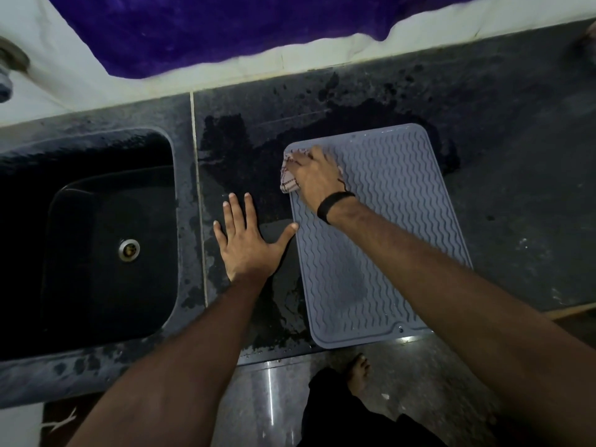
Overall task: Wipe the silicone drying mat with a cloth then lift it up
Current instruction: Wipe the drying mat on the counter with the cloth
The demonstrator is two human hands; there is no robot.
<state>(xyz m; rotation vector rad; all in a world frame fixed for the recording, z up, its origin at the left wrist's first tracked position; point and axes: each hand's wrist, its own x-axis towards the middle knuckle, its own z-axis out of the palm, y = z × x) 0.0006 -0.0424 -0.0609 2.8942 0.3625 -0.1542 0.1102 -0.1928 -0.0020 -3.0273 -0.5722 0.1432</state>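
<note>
Pressing a bunched checked cloth point(290, 175) onto the upper-left corner of the grey silicone drying mat point(380, 221), right hand point(317, 179) palm down, fingers curled over the cloth; black band on that wrist. Cloth overhangs the mat's left edge a little.

Mat sits centre-right of the frame on the dark tabletop point(516, 188), slightly skewed, near edge at or just over the tabletop's front lip. Bare tabletop to the right of it and above it.

Left hand point(248, 246) flat on the tabletop just left of the mat, fingers spread and straight, thumb tip touching the mat's left edge.

Tabletop is wet: dark patches above and left of the mat, droplets along the front edge. White wall and a purple cloth point(225, 30) along the top of the frame.

Black sink point(96, 150) at left, past a pale seam; metal drain point(129, 250) in its floor, nothing else visible inside. Floor and a bare foot point(358, 372) at bottom centre.
</note>
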